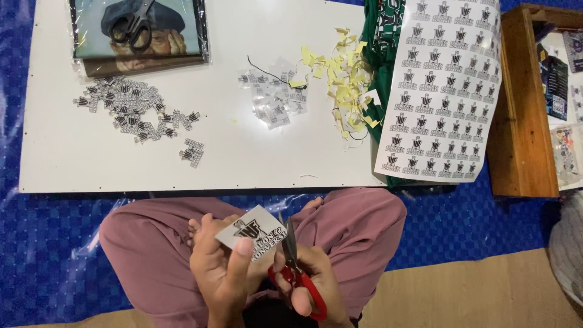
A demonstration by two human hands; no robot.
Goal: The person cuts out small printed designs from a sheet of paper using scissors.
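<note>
My left hand [225, 267] pinches a small white sticker piece [256, 232] with a black printed logo, held over my lap. My right hand [313, 276] grips red-handled scissors [297, 276], their blades pointing up along the right edge of the sticker piece. On the low white board [73, 158] in front of me lie a pile of cut-out logo stickers [130, 112], a heap of clear offcuts [273, 97] and yellow paper scraps [343, 73].
A large sheet of uncut logo stickers [440, 91] lies over green fabric [379, 36] at the board's right end. Black scissors [133, 24] rest on a wrapped picture at top left. A wooden box [522, 121] stands right. Blue mat covers the floor.
</note>
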